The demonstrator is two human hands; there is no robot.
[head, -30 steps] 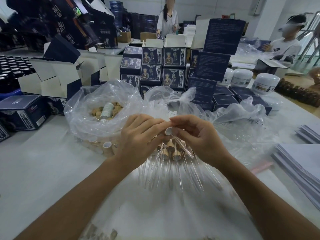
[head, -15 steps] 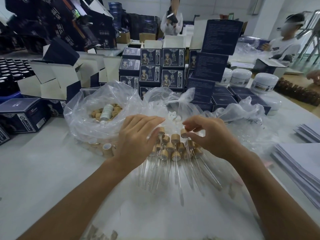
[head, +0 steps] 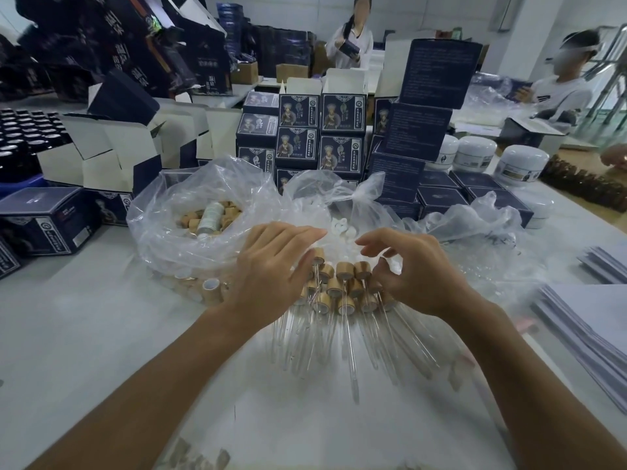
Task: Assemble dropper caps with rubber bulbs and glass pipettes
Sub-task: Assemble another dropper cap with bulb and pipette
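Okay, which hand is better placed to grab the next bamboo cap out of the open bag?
Probably the left hand. It rests open right beside the open bag of bamboo caps, which sits on its side of the table. The right hand hovers with curled fingers over the pile of finished droppers, farther from the bag.

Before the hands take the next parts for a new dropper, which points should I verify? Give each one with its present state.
1. Left hand free: ok, fingers straight, resting beside the finished droppers.
2. Right hand free: cannot tell; fingers curled over the pile, nothing clearly seen in them.
3. Finished droppers lie together: ok, bamboo collars bunched, glass pipettes fanned toward the person.
4. Loose caps available: ok, the open plastic bag on the left shows caps inside.
5. White rubber bulbs within reach: ok, a heap just behind the hands.
6. Loose pipettes available: cannot tell.
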